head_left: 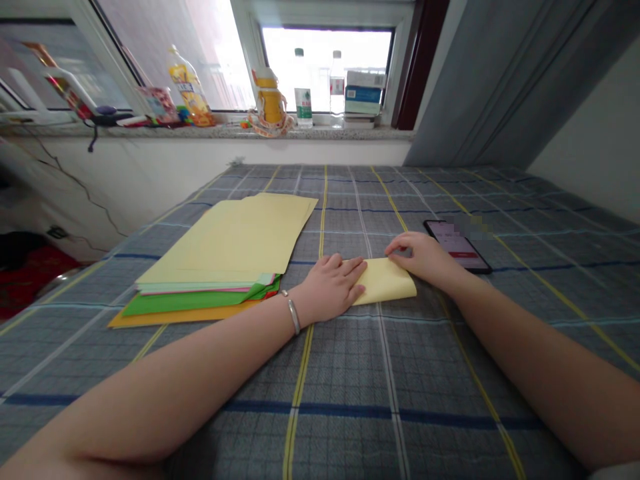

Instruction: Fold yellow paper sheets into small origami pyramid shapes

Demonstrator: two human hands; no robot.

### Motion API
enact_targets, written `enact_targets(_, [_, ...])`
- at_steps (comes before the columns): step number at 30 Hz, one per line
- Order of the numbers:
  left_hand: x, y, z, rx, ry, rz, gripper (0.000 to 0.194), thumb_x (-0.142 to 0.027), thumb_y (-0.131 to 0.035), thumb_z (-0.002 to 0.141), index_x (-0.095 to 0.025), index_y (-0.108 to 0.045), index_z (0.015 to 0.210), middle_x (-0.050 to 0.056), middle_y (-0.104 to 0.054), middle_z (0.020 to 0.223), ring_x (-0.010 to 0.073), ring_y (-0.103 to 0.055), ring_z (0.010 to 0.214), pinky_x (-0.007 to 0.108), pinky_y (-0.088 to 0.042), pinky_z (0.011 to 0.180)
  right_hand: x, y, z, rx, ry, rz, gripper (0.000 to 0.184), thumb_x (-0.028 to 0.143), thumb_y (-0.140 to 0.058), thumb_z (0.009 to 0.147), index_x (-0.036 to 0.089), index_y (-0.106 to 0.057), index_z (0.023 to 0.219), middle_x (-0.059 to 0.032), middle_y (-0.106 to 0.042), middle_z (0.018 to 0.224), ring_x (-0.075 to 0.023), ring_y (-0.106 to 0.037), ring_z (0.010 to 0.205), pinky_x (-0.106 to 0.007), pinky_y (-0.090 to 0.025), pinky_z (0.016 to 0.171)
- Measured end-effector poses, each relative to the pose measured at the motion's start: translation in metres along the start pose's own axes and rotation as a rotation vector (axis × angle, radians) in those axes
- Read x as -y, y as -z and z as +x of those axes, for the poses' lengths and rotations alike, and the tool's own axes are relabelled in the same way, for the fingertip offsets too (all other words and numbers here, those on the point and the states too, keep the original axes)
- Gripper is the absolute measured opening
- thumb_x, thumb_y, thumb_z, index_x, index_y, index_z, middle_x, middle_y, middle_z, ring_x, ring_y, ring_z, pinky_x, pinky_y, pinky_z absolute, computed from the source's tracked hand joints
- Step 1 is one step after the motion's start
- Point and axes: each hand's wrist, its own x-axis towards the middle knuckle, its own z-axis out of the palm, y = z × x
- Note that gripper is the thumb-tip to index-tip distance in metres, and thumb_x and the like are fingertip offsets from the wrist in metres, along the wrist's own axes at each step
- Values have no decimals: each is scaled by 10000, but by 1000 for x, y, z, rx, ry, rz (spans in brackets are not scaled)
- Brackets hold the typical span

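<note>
A folded sheet of pale yellow paper [387, 280] lies on the checked cloth in front of me. My left hand [333, 287], with a silver bangle at its wrist, rests flat over the paper's left end with the fingers stretched out. At the far right corner, my right hand [417, 257] has its thumb and fingertips pinched together on the paper's edge. The paper's right end bulges in a soft curve, and its left end is hidden under my left hand.
A stack of coloured paper [225, 240], pale yellow on top, lies to the left. A phone [457, 247] with a lit screen lies beyond my right wrist. Bottles, a yellow flask [270, 97] and boxes [363, 93] line the windowsill [350, 134] behind the checked cloth [345, 373].
</note>
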Motion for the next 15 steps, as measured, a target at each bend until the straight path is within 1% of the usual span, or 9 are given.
enact_targets(3, [1, -1, 1, 1, -5, 13, 554, -437, -235, 1001, -131, -397, 1433, 68, -466, 1439, 275, -459, 1036, 411, -333, 917, 13, 4, 1, 140, 68, 49, 146, 231, -599, 793, 241, -724, 868, -23, -697, 888, -178, -616, 832, -301, -463, 733])
enact_targets(6, [1, -1, 1, 3, -8, 36, 554, -433, -224, 1003, -129, -395, 1434, 66, -468, 1435, 278, -455, 1040, 413, -341, 908, 26, -1, 0, 306, 131, 30, 109, 288, -633, 793, 239, -714, 846, -21, -677, 838, -168, -605, 767, -296, -451, 708])
enact_targets(7, [1, -1, 1, 3, -9, 46, 549, -429, -222, 1004, -133, -401, 1431, 64, -467, 1436, 276, -456, 1042, 412, -343, 908, 29, -4, 0, 334, 154, 7, 117, 323, -646, 789, 237, -706, 841, -26, -665, 857, -167, -598, 761, -296, -445, 702])
enact_targets(10, [0, -2, 0, 6, -18, 78, 537, -428, -221, 1007, -146, -422, 1418, 62, -459, 1441, 270, -458, 1052, 408, -344, 920, 34, -10, -3, 351, 160, -62, 243, 445, -692, 744, 220, -662, 833, -33, -631, 881, -174, -573, 768, -298, -421, 678])
enact_targets(12, [-1, -2, -1, 6, -13, 95, 547, -442, -225, 1006, -143, -413, 1423, 63, -446, 1452, 270, -456, 1066, 407, -343, 933, 36, -13, -4, 353, 123, -88, 331, 505, -713, 703, 214, -617, 829, -23, -616, 837, -176, -554, 751, -293, -397, 641])
enact_targets(15, [-2, -3, -2, 5, 0, 114, 577, -467, -238, 1002, -124, -376, 1444, 69, -430, 1467, 273, -452, 1086, 405, -336, 955, 38, -17, -4, 354, 65, -105, 414, 565, -727, 644, 223, -557, 802, 3, -591, 762, -163, -520, 675, -288, -349, 578])
